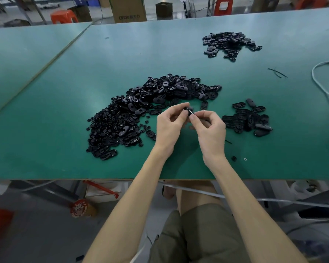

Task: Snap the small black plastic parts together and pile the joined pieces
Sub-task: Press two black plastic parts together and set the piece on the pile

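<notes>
A small black part [188, 110] sits up in the air just over the green worktop [65, 92], between the two hands. It is dark, shiny and tiny, and the fingers hide most of it, so its shape is hard to tell. The left hand [169, 128] pinches it with thumb and fingertips from one side, and the right hand [210, 130] pinches it from the other side, with the fingertips of both hands nearly touching. Just behind and to the left of the hands lies a big heap [141, 111] of loose black parts: flat oval pieces with holes, mixed with lots of little round bits. A smaller pile [249, 118] of oval pieces lies just beside the right hand. A third pile [230, 44] lies far back on the right. Near the front edge, a little black round bit [234, 158] and a tiny white ring [245, 159] lie close together. Two thin black strips [276, 73] lie crossed on the right, and a white cable [323, 88] curls along that side. Past the worktop stand a cardboard box [128, 9] and an orange stool [64, 17].
</notes>
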Available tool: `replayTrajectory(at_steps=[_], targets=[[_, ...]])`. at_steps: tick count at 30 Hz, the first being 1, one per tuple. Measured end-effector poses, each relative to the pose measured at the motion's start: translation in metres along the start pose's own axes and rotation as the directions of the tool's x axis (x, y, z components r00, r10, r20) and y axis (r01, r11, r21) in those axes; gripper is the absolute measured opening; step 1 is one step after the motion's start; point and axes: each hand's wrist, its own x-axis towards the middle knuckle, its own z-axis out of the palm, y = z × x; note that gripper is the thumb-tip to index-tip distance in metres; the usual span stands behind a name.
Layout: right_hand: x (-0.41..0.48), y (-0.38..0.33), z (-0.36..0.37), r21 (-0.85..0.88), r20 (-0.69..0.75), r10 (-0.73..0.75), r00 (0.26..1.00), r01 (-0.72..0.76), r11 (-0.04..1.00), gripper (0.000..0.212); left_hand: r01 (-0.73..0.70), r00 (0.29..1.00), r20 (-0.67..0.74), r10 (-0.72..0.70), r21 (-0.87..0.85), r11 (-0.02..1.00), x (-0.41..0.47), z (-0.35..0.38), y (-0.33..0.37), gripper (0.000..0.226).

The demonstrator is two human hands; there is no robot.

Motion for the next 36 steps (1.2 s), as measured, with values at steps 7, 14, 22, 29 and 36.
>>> replayTrajectory(at_steps=[7, 14, 22, 29, 36], targets=[[-0.0007, -0.0045, -0.0041, 0.132, -0.062, -0.004, 0.998, 0.012, 0.991, 0.011, 0.004, 1.0, -0.006, -0.004, 0.0, 1.0, -0.0007, 0.0004, 0.0002, 0.019], [-0.0006, -0.0044, -0.0052, 0.145, -0.039, 0.001, 0.999, 0.004, 0.989, 0.014, 0.015, 0.999, 0.042, -0.015, -0.002, 1.0, -0.0022, 0.0005, 0.003, 0.019], [-0.0008, -0.004, -0.0031, 0.095, -0.016, -0.043, 0.999, 0.045, 0.995, 0.025, -0.016, 1.0, 0.025, 0.016, -0.015, 1.0, -0.0026, 0.0006, 0.0031, 0.021], [0.0001, -0.0021, -0.0031, 0.103, -0.033, -0.019, 0.999, 0.023, 0.994, 0.018, -0.042, 0.996, 0.079, 0.041, 0.016, 0.999, -0.0035, 0.0012, 0.0032, 0.022], [0.0005, -0.0013, -0.0027, 0.056, -0.024, -0.034, 0.999, 0.036, 0.998, 0.022, -0.013, 0.997, 0.078, 0.012, 0.017, 1.0, -0.0003, 0.0009, -0.0002, 0.022]])
